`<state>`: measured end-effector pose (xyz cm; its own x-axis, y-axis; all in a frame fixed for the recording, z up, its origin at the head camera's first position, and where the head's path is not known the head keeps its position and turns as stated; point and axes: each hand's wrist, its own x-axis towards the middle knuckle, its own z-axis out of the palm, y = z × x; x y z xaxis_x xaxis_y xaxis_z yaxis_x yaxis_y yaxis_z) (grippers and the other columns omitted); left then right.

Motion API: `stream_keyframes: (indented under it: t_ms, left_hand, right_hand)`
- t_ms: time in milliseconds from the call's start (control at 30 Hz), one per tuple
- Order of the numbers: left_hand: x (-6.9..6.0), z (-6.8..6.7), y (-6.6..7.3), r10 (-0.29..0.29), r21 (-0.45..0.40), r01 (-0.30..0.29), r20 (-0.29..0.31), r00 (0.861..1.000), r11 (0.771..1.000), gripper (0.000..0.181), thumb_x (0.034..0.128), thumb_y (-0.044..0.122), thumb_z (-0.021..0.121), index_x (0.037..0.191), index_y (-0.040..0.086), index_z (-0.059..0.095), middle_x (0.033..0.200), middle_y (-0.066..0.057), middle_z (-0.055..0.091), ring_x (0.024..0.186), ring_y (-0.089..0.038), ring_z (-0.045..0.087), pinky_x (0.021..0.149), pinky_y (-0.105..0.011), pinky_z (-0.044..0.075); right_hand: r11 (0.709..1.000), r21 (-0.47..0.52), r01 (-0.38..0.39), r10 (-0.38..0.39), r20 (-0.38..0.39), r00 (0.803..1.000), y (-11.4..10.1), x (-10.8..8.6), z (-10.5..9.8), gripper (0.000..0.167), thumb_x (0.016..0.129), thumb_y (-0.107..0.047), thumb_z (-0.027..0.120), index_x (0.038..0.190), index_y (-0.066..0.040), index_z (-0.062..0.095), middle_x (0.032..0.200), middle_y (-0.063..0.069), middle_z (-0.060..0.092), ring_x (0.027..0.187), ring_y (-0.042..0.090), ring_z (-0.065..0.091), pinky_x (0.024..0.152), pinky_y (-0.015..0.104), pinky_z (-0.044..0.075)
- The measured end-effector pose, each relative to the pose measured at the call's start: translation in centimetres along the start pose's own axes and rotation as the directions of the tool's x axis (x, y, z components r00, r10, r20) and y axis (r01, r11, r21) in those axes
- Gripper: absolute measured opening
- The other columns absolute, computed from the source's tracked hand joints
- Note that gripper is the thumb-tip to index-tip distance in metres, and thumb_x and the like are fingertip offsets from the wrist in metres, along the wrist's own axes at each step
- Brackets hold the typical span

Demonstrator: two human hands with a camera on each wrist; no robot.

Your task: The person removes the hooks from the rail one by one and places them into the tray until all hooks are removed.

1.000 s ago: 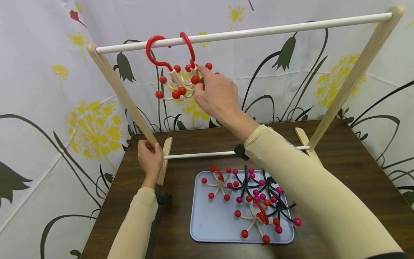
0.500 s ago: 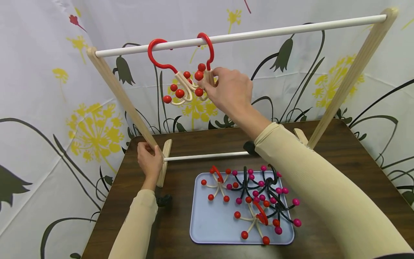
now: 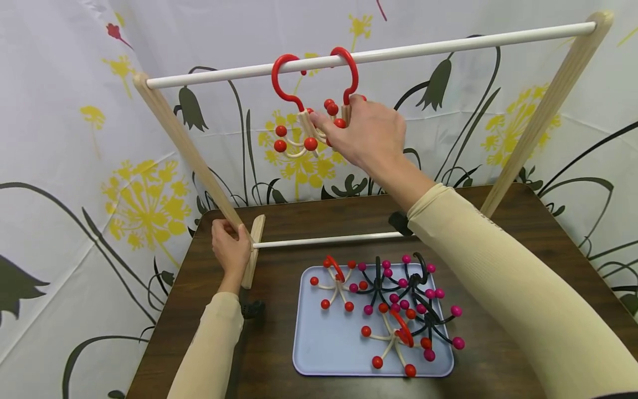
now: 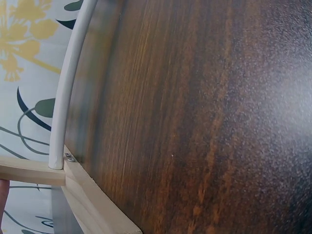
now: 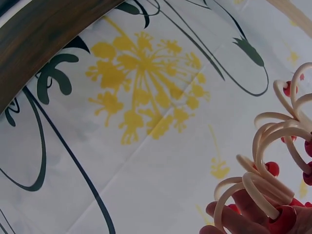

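Observation:
My right hand holds the upper body of a cream several-armed hanger with red ball tips, whose red hook loops over the white top rail. Its curved arms show beside the fingers in the right wrist view. To its left on the same rail hangs a matching hanger, tilted and close to my fingertips. Low on the left, my left hand grips the foot of the rack's wooden post; in the left wrist view that hand is almost wholly out of sight.
A pale blue tray on the dark wooden table bears two cream hangers with red balls and several black ones with pink balls. Behind the lower white bar hangs a flower-printed curtain.
My right hand has moved right along the rail with its hanger. The left hanger has slid right too. My left hand stays at the post, and the rack shifted slightly at first.

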<state>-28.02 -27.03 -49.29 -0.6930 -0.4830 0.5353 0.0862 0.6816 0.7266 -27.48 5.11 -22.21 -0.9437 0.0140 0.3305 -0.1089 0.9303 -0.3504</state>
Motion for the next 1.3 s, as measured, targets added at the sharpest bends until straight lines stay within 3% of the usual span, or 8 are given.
stream_keyframes:
  t_ms: [200,433,533,633,700,900,967,1300]
  left_hand:
    - [-0.1,-0.1,-0.1,0.0,-0.005,0.0,-0.01,1.0,1.0,0.024,0.0878,0.011,0.067,0.103,0.0,0.052,0.096,-0.017,0.054,0.086,-0.033,0.056,0.073,-0.047,0.042]
    - [-0.2,-0.1,-0.1,-0.002,-0.001,0.002,-0.007,1.0,1.0,0.024,0.0881,0.012,0.067,0.103,0.0,0.052,0.097,-0.017,0.055,0.086,-0.033,0.056,0.074,-0.048,0.042]
    - [-0.1,-0.1,0.0,0.0,0.0,0.0,-0.008,1.0,1.0,0.024,0.0881,0.012,0.067,0.103,0.0,0.052,0.097,-0.017,0.055,0.086,-0.033,0.056,0.074,-0.047,0.042]
    - [-0.1,-0.1,0.1,0.0,-0.002,0.0,-0.004,1.0,1.0,0.024,0.0884,0.012,0.067,0.103,0.0,0.052,0.097,-0.017,0.054,0.086,-0.033,0.056,0.073,-0.046,0.043]
    - [0.0,0.0,0.1,0.002,-0.003,-0.002,-0.003,1.0,1.0,0.024,0.0886,0.013,0.067,0.103,0.0,0.052,0.097,-0.017,0.054,0.086,-0.033,0.056,0.073,-0.046,0.043]
    - [0.1,0.0,0.0,0.005,0.0,-0.005,-0.008,1.0,1.0,0.024,0.0882,0.012,0.067,0.102,0.0,0.052,0.096,-0.017,0.054,0.086,-0.033,0.056,0.074,-0.046,0.042]
    - [0.1,-0.1,-0.1,0.005,0.001,-0.005,-0.008,1.0,1.0,0.024,0.0881,0.012,0.067,0.102,-0.001,0.052,0.096,-0.017,0.054,0.086,-0.034,0.056,0.074,-0.046,0.042]
    - [0.0,-0.1,-0.1,0.005,0.005,-0.005,0.006,1.0,1.0,0.024,0.089,0.013,0.066,0.103,0.0,0.052,0.096,-0.016,0.054,0.085,-0.032,0.056,0.073,-0.045,0.042]
  right_hand:
    - [0.986,0.147,0.079,-0.07,-0.066,0.995,0.5,-0.4,0.3,0.071,0.088,-0.078,0.03,0.105,-0.016,0.059,0.083,0.001,0.06,0.075,0.02,0.054,0.065,0.034,0.044]
    - [0.913,0.347,0.216,-0.088,-0.35,0.933,0.9,-1.6,0.8,0.056,0.092,-0.051,0.059,0.134,-0.014,0.056,0.119,0.002,0.065,0.085,0.015,0.066,0.071,0.033,0.05]
    - [0.855,0.389,0.342,-0.089,-0.54,0.837,0.7,-2.1,0.7,0.047,0.092,-0.04,0.064,0.129,-0.012,0.058,0.113,0.004,0.062,0.084,0.014,0.064,0.068,0.032,0.048]
    - [0.779,0.278,0.563,-0.225,-0.714,0.663,0.2,-2.5,0.8,0.03,0.093,-0.025,0.064,0.115,-0.005,0.061,0.099,0.01,0.058,0.073,0.017,0.058,0.057,0.032,0.044]
    - [0.751,0.187,0.633,-0.344,-0.708,0.617,-0.5,-2.7,0.7,0.025,0.094,-0.02,0.062,0.112,-0.002,0.062,0.095,0.012,0.06,0.069,0.019,0.056,0.054,0.031,0.044]
    - [0.872,0.12,0.475,-0.428,-0.286,0.857,-3.5,-2.5,-0.1,0.03,0.098,-0.023,0.054,0.122,-0.006,0.059,0.107,0.006,0.065,0.077,0.018,0.059,0.061,0.029,0.049]
    - [0.907,0.095,0.411,-0.392,-0.166,0.905,-4.4,-2.0,-0.3,0.031,0.098,-0.022,0.053,0.125,-0.007,0.057,0.101,0.003,0.064,0.079,0.017,0.058,0.063,0.03,0.049]
    - [0.966,0.129,0.224,-0.227,0.005,0.974,-6.0,-0.7,-0.4,0.023,0.097,-0.024,0.051,0.115,-0.011,0.059,0.084,0.0,0.065,0.069,0.02,0.059,0.062,0.031,0.048]
